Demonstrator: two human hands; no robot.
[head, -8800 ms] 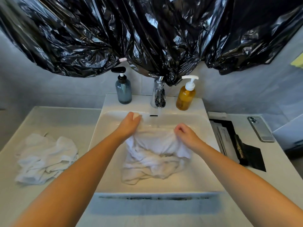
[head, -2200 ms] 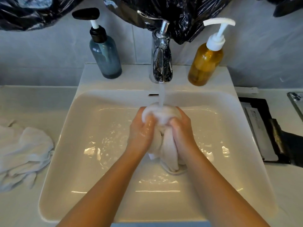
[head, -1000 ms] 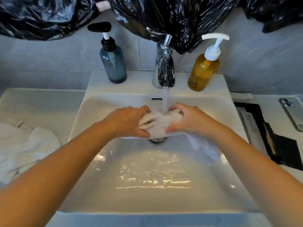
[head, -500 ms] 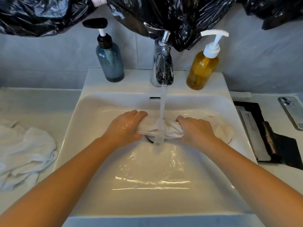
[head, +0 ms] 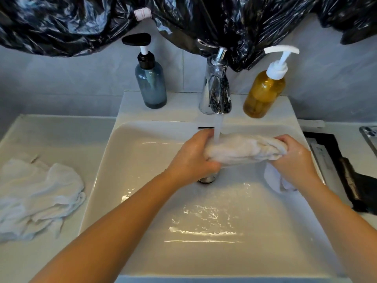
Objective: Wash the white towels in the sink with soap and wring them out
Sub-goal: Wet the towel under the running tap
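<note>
Wet white towel (head: 240,150), twisted into a thick roll, is being held crosswise over the sink (head: 204,252), just above the drain (head: 207,178). The left hand (head: 193,158) is gripping one end with fingers curled round it; the right hand (head: 293,156) is clamping the other end, fingers closed on the cloth. A loose tail (head: 273,180) is hanging below the right wrist against the basin wall. Water from the faucet (head: 216,92) is running onto the roll just beside the left hand.

Judged stage: this towel is being rinsed and wrung. No lather is showing, so whether soap has been applied cannot be told. More white towels (head: 38,197) are lying bunched on the counter (head: 51,135), well apart from the basin; whether they are washed or waiting is unclear, so some of the task is probably remaining. The blue-grey pump bottle (head: 151,82) and amber pump bottle (head: 264,92) are standing on either side of the faucet.

Against the frame half a second earlier: the hands are now standing farther apart, the roll is stretched longer, and the stream is striking its left end rather than its middle.
</note>
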